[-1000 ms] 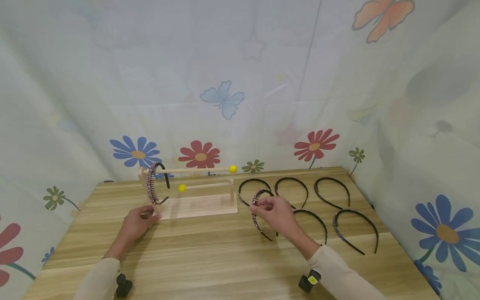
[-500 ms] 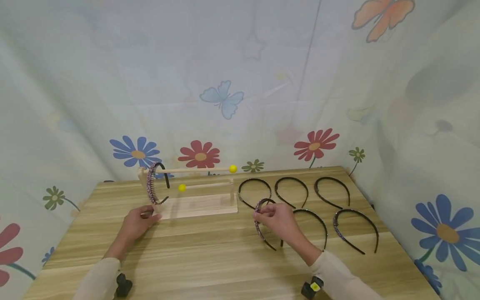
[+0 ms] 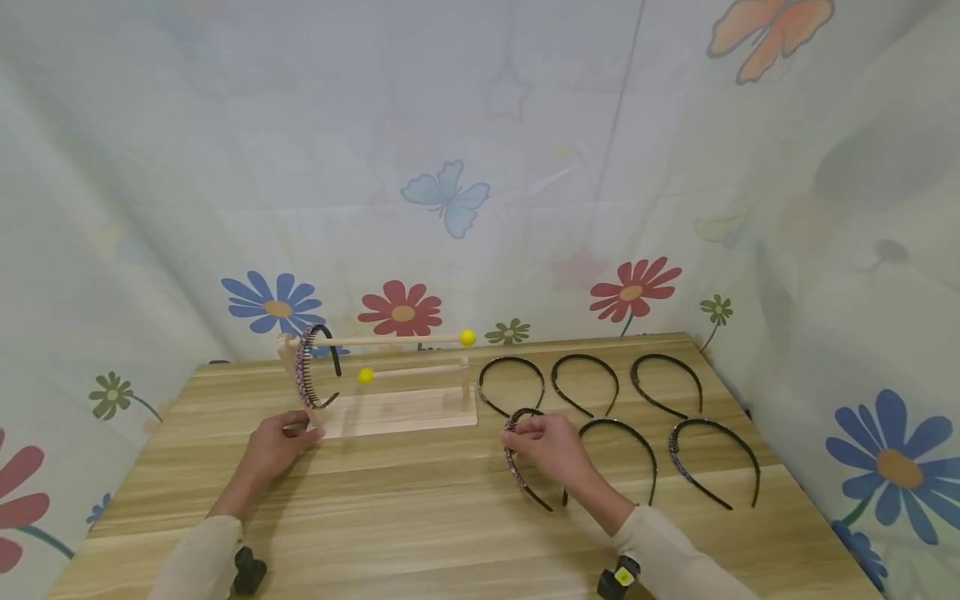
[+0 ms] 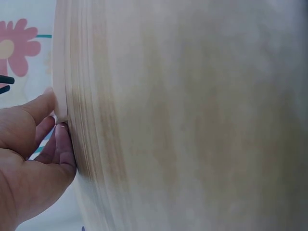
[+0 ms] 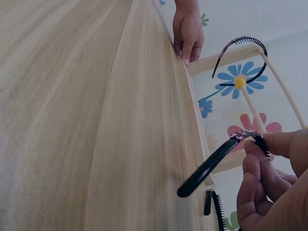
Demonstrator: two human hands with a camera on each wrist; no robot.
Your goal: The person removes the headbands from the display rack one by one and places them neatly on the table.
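Note:
My right hand (image 3: 558,450) pinches a black toothed headband (image 3: 517,477) with pink and purple glitter between thumb and fingers. In the right wrist view its glittery crown (image 5: 246,135) sits at the fingertips, and one black leg slants down close over the table. My left hand (image 3: 273,447) grips the near left corner of a wooden stand (image 3: 442,414), thumb on top of the base board, as the left wrist view shows. Another glitter headband (image 3: 302,371) hangs at the left end of the stand's upper rod (image 3: 397,340), which ends in a yellow ball (image 3: 467,337).
Several black headbands lie to the right in two rows, among them a back-row headband (image 3: 585,357) and a front-row headband (image 3: 738,433). A lower rod with a yellow ball (image 3: 366,376) points left. Behind the wooden table (image 3: 390,533) hangs a flowered curtain (image 3: 315,183).
My right hand has come down and toward me with the pinched headband, then shifted slightly left. The left hand and the stand have stayed in place.

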